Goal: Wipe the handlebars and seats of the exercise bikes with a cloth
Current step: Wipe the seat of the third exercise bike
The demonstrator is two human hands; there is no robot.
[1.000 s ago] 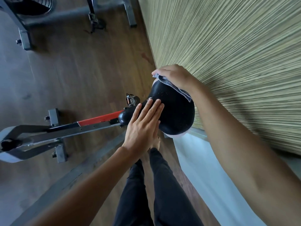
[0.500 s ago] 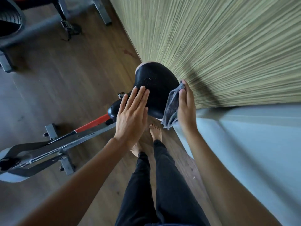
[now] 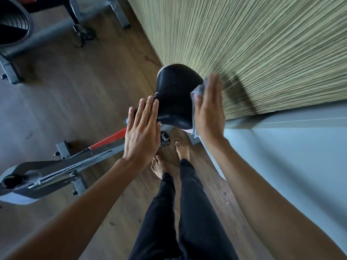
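A black bike seat [image 3: 175, 94] stands in the middle of the view, close to the striped wall. My left hand [image 3: 143, 132] lies flat with straight fingers against the seat's narrow nose on the left. My right hand [image 3: 209, 109] presses a grey cloth [image 3: 197, 91] with straight fingers against the seat's right side. Most of the cloth is hidden under the palm; a corner shows below the seat's edge.
The bike's grey and red frame [image 3: 75, 162] runs to the lower left over the wooden floor. A second exercise bike [image 3: 56, 25] stands at the top left. A striped green wall [image 3: 262, 53] and a pale ledge [image 3: 281, 147] close off the right. My bare feet [image 3: 169, 158] stand under the seat.
My right hand slid the cloth from the seat's far end down along its right side. My left hand shifted from the seat's top to its nose. The view moved closer.
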